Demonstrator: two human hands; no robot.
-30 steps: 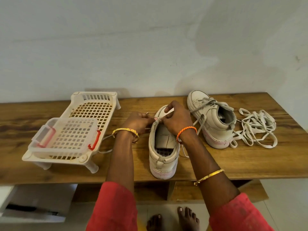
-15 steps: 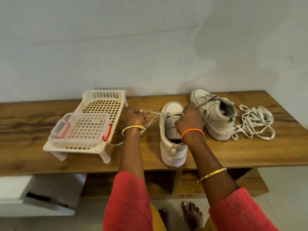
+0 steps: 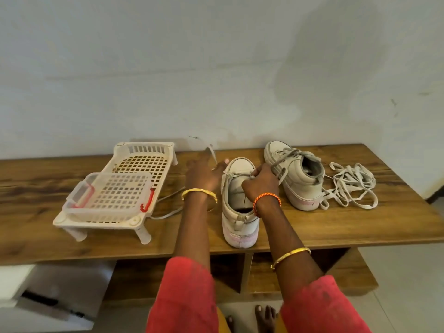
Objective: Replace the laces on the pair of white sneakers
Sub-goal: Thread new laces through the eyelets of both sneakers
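A white sneaker stands on the wooden table, heel toward me, with a lace crossing its lowest eyelets. My right hand rests on its right side and pinches the lace there. My left hand is left of the toe and holds the lace's blurred free end lifted up; the rest of that lace trails left on the table. The second white sneaker, laced, stands to the right. A pile of loose white laces lies beside it.
A white plastic rack with a clear lattice box with red clips on it stands at the left of the table. A plain wall runs behind. Shelf compartments lie under the tabletop, and my bare feet are on the floor.
My left hand has drawn the lace end out and up to the left, away from the shoe. My right hand stays at the eyelets. The view has shifted.
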